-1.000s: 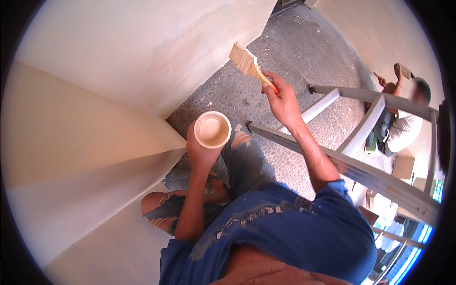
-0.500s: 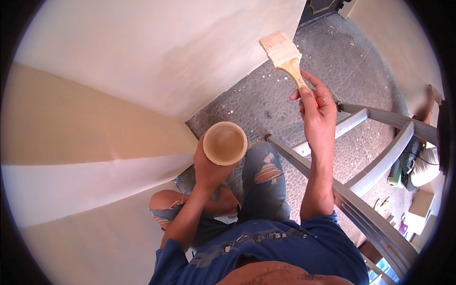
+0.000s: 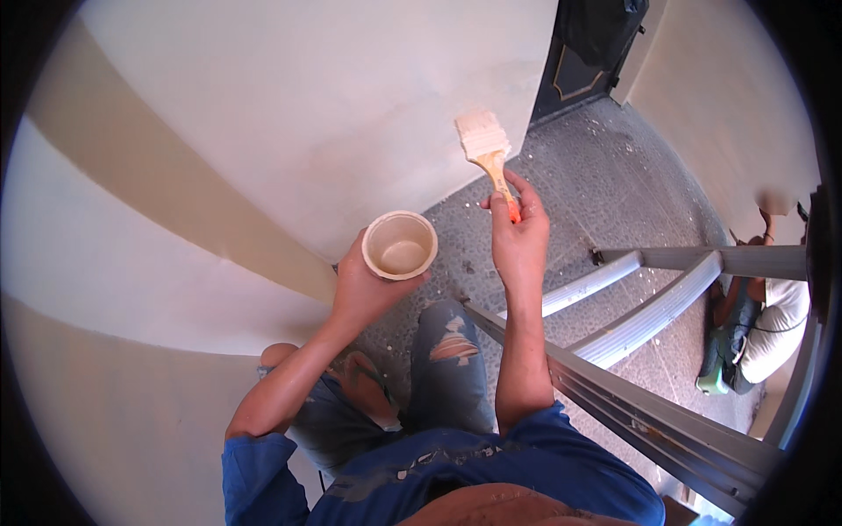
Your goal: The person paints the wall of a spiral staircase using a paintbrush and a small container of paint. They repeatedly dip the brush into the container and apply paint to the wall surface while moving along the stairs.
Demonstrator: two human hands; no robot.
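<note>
A: Head view, what have you got in the hands?

B: I see the left hand [image 3: 364,285] wrapped around a small round cup [image 3: 400,245], fingers closed on its side from below. The cup sits upright, its mouth open to me, with a little pale paint at the bottom. The right hand [image 3: 519,237] is closed on the orange handle of a paintbrush [image 3: 488,149], bristles pointing up and away from the hand, coated in pale paint.

A: How do the two sit against each other?

B: Cup just left of the right hand, not touching it. The brush head is above and a bit right of the cup, close to the cream wall [image 3: 289,131] that fills the space beyond both hands; I can't tell whether the bristles touch it.

A: And around them?

B: Under the hands, speckled grey floor [image 3: 605,188] and my own torn jeans. To the right of the right hand, a metal ladder [image 3: 631,298] runs out at a slant. Further right, well apart, another person [image 3: 772,316] crouches by the far wall. Beyond the brush, a dark door [image 3: 588,53].
</note>
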